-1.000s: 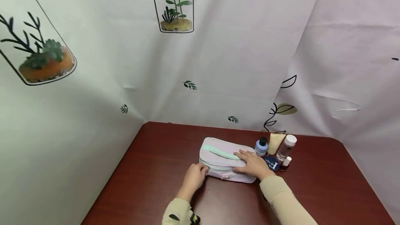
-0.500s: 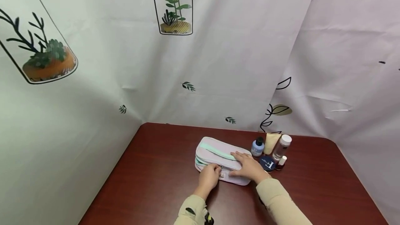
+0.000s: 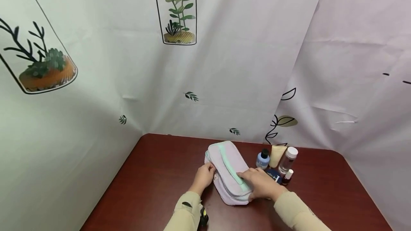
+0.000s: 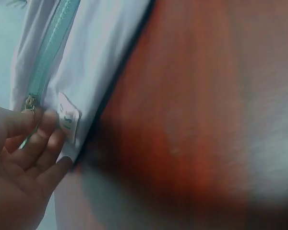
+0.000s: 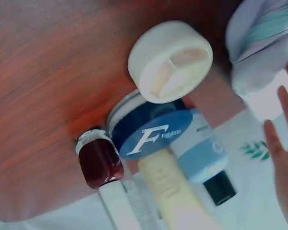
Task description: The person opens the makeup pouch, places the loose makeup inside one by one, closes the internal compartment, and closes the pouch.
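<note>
A pale lilac zippered bag (image 3: 237, 157) with a mint carry strap (image 3: 228, 165) lies at a slant on the table. My left hand (image 3: 203, 178) is at its left side, thumb and fingers pinching the metal zipper pull (image 4: 30, 106) on the mint zipper (image 4: 52, 50). A small fabric label (image 4: 68, 118) sits beside those fingers. My right hand (image 3: 262, 181) rests on the bag's near right end, one finger by the strap. In the right wrist view, its visible fingers (image 5: 284, 112) are straight and spread. The bag's inside is hidden.
Right of the bag stand a blue bottle (image 3: 263, 160), a cream tube (image 3: 277, 156), a clear white-capped bottle (image 3: 288, 161) and a dark red nail polish bottle (image 3: 287, 178). A navy round case (image 5: 156, 130) and a white round container (image 5: 170, 62) are by them. A printed curtain (image 3: 224, 63) hangs behind.
The bag has turned clockwise, its right end swinging toward me. My left hand went right along the zipper, then back left as the bag turned. My right hand stays on the bag.
</note>
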A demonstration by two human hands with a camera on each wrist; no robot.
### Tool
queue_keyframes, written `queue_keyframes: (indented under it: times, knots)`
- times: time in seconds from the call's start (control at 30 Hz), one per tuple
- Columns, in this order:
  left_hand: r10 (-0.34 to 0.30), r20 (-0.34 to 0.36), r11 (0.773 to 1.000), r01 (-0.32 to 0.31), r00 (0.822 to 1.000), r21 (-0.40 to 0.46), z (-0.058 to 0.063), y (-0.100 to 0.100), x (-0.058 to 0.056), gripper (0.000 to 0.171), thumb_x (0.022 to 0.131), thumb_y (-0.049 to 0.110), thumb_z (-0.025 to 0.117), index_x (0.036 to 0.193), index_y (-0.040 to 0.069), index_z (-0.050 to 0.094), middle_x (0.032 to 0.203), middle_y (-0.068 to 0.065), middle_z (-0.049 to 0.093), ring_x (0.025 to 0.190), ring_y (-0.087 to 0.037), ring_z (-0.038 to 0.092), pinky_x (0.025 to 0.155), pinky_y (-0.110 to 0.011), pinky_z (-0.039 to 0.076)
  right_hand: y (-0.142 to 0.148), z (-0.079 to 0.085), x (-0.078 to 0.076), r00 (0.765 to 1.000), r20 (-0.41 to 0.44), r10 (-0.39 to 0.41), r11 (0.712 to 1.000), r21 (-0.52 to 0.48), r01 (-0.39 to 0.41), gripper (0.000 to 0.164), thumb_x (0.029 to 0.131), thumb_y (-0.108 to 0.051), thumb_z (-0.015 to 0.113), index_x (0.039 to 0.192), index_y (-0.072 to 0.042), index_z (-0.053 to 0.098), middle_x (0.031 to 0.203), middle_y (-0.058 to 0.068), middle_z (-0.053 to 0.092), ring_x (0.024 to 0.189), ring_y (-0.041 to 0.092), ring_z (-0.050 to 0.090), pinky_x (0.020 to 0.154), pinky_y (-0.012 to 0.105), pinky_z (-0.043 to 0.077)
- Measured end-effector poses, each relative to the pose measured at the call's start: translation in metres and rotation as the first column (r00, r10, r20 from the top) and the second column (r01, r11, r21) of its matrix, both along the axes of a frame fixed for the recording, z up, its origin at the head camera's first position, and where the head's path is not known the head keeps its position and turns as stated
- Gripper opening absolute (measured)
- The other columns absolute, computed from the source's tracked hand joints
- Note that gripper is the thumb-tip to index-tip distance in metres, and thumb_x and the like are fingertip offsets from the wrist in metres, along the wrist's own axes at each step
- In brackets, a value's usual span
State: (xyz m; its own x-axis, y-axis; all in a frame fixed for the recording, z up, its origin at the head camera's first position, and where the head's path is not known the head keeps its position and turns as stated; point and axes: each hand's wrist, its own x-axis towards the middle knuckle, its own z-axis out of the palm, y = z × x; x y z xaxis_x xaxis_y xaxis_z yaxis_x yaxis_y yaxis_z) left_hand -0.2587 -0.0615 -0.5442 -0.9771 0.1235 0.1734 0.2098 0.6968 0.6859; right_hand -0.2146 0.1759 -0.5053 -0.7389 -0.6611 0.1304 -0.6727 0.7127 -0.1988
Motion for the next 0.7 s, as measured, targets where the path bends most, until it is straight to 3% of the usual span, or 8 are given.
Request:
queue_keyframes:
  times: [0.13, 0.23, 0.33, 0.47, 0.6, 0.7]
  knots:
    - [-0.031, 0.0, 0.999, 0.031, 1.0, 0.028, 0.003, 0.001, -0.011, 0.01, 0.09, 0.009, 0.057, 0.081, 0.007, 0.059, 0.075, -0.005, 0.059, 0.07, -0.019, 0.055, 0.065, -0.034, 0.044, -0.009, -0.012, 0.007, 0.984, -0.144, 0.104, 0.995, 0.003, -0.105, 0.084, 0.052, -0.045, 0.083, 0.128, -0.022, 0.055, 0.11, 0.001, 0.057, 0.103, 0.019, 0.051, 0.086, 0.04, 0.037]
    - [-0.052, 0.001, 0.997, 0.051, 0.999, 0.055, 0.003, 0.001, -0.014, 0.008, 0.091, 0.01, 0.057, 0.084, 0.005, 0.06, 0.078, -0.005, 0.06, 0.072, -0.019, 0.056, 0.066, -0.034, 0.045, -0.012, -0.019, 0.01, 0.99, -0.119, 0.08, 0.997, -0.002, -0.08, 0.081, 0.055, -0.051, 0.081, 0.129, -0.029, 0.054, 0.124, 0.011, 0.051, 0.115, 0.03, 0.046, 0.091, 0.05, 0.034]
    - [-0.047, 0.024, 0.996, 0.045, 0.999, 0.073, 0.002, -0.002, -0.012, 0.008, 0.091, 0.011, 0.058, 0.086, 0.006, 0.061, 0.081, -0.005, 0.061, 0.073, -0.017, 0.055, 0.067, -0.033, 0.045, -0.013, -0.023, 0.01, 0.999, -0.05, 0.007, 1.0, -0.015, -0.007, 0.079, 0.056, -0.051, 0.08, 0.127, -0.027, 0.054, 0.131, 0.015, 0.048, 0.121, 0.036, 0.041, 0.092, 0.056, 0.03]
    - [-0.038, 0.042, 0.995, 0.034, 0.998, 0.096, 0.002, -0.006, -0.007, 0.007, 0.092, 0.012, 0.056, 0.089, 0.006, 0.059, 0.082, -0.005, 0.06, 0.075, -0.018, 0.055, 0.067, -0.033, 0.044, -0.014, -0.024, 0.007, 0.996, -0.08, -0.036, 0.998, -0.061, 0.031, 0.064, 0.055, -0.046, 0.081, 0.109, -0.02, 0.059, 0.112, 0.003, 0.053, 0.107, 0.024, 0.048, 0.084, 0.045, 0.037]
    - [-0.031, 0.039, 0.996, 0.027, 0.999, 0.085, 0.005, -0.009, -0.001, 0.008, 0.093, 0.012, 0.055, 0.09, 0.006, 0.058, 0.082, -0.004, 0.058, 0.073, -0.017, 0.054, 0.066, -0.033, 0.044, -0.017, -0.021, 0.003, 0.989, -0.145, -0.035, 0.995, -0.102, 0.021, 0.05, 0.051, -0.037, 0.08, 0.091, -0.021, 0.056, 0.088, -0.008, 0.043, 0.082, 0.013, 0.043, 0.07, 0.033, 0.037]
    - [-0.012, 0.022, 0.998, 0.011, 1.0, 0.061, 0.007, -0.011, 0.004, 0.007, 0.093, 0.012, 0.055, 0.089, 0.007, 0.058, 0.081, -0.003, 0.057, 0.072, -0.016, 0.053, 0.065, -0.033, 0.044, -0.018, -0.015, 0.001, 0.993, -0.109, -0.035, 0.991, -0.131, 0.02, 0.044, 0.051, -0.029, 0.081, 0.087, -0.022, 0.057, 0.082, -0.011, 0.041, 0.075, 0.01, 0.041, 0.065, 0.03, 0.035]
